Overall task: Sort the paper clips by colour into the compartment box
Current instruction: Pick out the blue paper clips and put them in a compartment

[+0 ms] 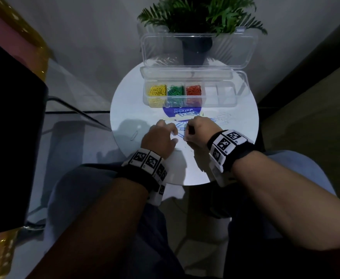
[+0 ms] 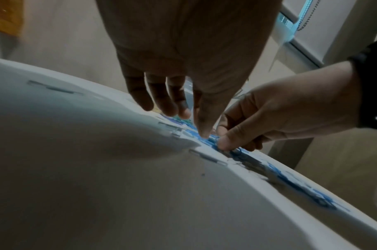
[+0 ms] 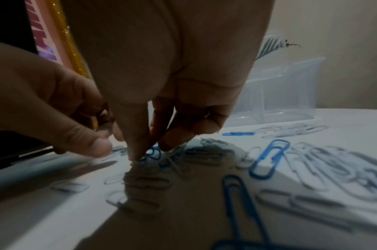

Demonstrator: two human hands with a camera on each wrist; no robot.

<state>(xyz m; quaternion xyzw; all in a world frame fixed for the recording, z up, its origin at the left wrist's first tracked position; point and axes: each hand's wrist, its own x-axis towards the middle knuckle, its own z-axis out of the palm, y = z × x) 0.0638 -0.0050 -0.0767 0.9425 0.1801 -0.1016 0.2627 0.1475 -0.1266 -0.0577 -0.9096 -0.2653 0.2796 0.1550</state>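
A clear compartment box (image 1: 237, 91) stands open at the back of the round white table (image 1: 128, 101). Its left three cells hold yellow (image 1: 157, 90), green (image 1: 175, 90) and red clips (image 1: 193, 90); the right cells look empty. Blue clips (image 1: 182, 125) and white clips (image 1: 223, 117) lie loose in front of it. My right hand (image 3: 148, 152) pinches a blue clip (image 3: 154, 153) from the pile between thumb and fingertips. Close on its left, my left hand (image 2: 193, 125) reaches down with fairly straight fingers, one tip touching the table by the blue clips.
A potted fern (image 1: 197, 17) stands behind the box's raised lid (image 1: 197, 49). One white clip (image 1: 135, 134) lies alone at the table's left. More blue clips (image 3: 268, 159) and white ones (image 3: 324, 167) lie right of my right hand. My knees are under the table's near edge.
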